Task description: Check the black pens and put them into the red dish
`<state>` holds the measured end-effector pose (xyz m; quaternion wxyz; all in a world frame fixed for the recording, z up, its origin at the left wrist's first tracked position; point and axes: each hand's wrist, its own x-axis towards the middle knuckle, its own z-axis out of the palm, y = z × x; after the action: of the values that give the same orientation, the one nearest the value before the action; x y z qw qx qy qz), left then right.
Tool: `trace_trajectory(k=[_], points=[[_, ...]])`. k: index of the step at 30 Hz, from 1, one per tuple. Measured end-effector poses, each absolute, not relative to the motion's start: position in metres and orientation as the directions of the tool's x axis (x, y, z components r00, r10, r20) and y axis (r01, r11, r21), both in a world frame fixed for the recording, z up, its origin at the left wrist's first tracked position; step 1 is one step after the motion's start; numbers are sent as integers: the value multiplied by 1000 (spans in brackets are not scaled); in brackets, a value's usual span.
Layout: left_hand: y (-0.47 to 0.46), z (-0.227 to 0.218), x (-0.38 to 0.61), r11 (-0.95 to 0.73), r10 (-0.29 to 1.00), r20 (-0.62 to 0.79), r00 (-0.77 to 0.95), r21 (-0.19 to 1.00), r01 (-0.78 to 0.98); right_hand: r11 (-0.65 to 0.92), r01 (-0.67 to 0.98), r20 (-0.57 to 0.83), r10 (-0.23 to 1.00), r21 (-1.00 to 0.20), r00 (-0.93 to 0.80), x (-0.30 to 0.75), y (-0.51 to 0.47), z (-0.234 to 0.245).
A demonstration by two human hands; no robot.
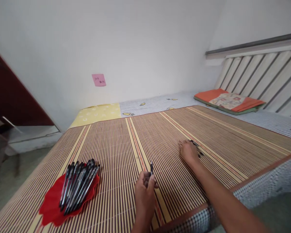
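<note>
My left hand point(145, 191) is closed around a pen point(151, 167), its bare tip pointing up and away from me. Farther to the right, my right hand point(189, 152) rests low over the striped mat point(116, 161), fingers curled down and partly hidden behind its back. Small dark pieces point(200, 153), perhaps pen caps, lie on the mat against that hand. What the right fingers hold, if anything, is hidden. On the left, a pile of black-capped clear pens point(80, 184) lies on a red cloth-like piece with a wavy edge point(49, 202).
The mat covers a bed with a checked sheet point(157, 105) and a yellow patterned part point(99, 113). A folded orange cloth point(206, 95) lies by the white slatted headboard point(259, 74). A pink note point(99, 80) is stuck to the wall.
</note>
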<state>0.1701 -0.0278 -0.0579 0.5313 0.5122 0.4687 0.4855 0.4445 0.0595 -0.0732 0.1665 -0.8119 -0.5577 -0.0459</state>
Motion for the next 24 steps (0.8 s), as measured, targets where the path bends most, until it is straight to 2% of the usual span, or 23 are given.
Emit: trace_trajectory(k=[4,11,16,21,22,24], points=[[-26,-59,171,5,994,0,109,999,-49,-334,920,240,894,-206,378,443,55,-75],[-22,-67,170,-11,996,21,83,991,-130,-340,906,249,882,-254,401,439,50,-75],[-23,-59,168,2,995,16,104,986,-165,-235,916,187,934,-324,305,409,30,-76],[-41,-39,153,-3,993,22,117,986,-165,-107,885,174,963,-453,205,357,-26,-69],[-49,-34,147,-9,993,27,116,988,-156,-75,855,172,967,-512,188,348,-40,-67],[-73,-26,133,8,993,10,116,989,-146,-20,696,138,976,-718,171,334,-69,-62]])
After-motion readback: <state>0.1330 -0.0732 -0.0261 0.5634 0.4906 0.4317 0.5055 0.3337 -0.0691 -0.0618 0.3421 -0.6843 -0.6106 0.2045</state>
